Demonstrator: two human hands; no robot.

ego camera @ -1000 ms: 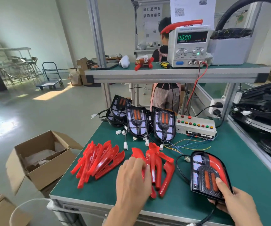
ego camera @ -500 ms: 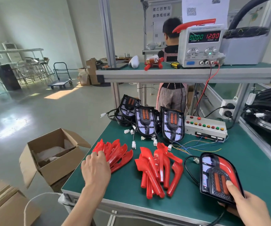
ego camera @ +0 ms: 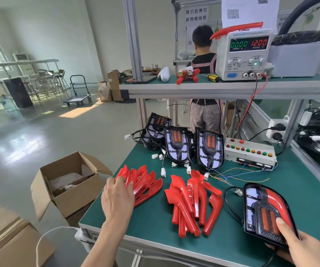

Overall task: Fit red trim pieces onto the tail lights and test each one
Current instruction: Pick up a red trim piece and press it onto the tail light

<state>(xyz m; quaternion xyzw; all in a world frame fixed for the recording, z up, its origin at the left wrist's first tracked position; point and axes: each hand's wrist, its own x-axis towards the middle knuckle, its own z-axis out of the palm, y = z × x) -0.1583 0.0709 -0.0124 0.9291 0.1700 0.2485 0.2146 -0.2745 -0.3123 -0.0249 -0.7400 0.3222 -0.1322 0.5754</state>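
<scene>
Two piles of red trim pieces lie on the green bench: a left pile (ego camera: 145, 182) and a middle pile (ego camera: 192, 205). My left hand (ego camera: 117, 199) rests on the near end of the left pile, fingers curled over the pieces. My right hand (ego camera: 297, 247) grips the near edge of a black tail light (ego camera: 261, 207) with a red trim along its right side, thumb on its face. Three more tail lights (ego camera: 176, 143) stand upright at the back of the bench, with white connectors on their wires.
A button test box (ego camera: 249, 153) sits behind the held light, loose coloured wires before it. A power supply (ego camera: 243, 54) reading 12.00 stands on the upper shelf. An open cardboard box (ego camera: 66, 182) sits on the floor at left. A person stands behind the bench.
My left hand moved from the middle pile of trims to the left pile. My right hand kept holding the tail light. The view shifted slightly.
</scene>
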